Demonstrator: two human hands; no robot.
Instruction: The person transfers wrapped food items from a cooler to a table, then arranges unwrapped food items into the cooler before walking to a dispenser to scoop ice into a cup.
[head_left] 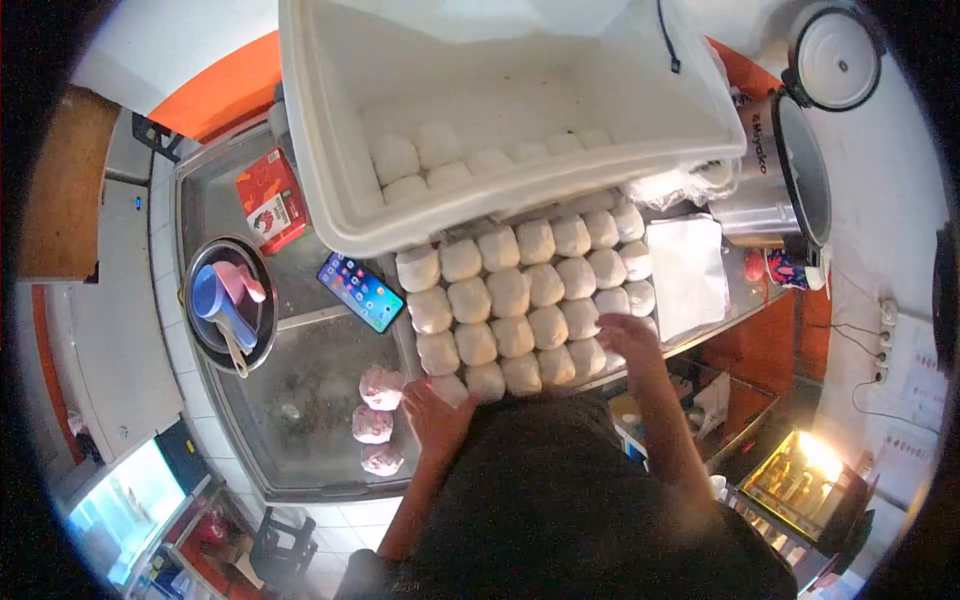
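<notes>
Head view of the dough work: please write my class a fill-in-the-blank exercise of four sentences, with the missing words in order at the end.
1. The pinkish lumps to the left of the white dough balls number ____.
2. The hand nearer to those lumps is the person's ____ one.
3. The phone lies with its lit screen facing ____.
4. Besides the blue scoop, the bowl holds a scoop coloured ____.

Missing words: three; left; up; pink.
</notes>
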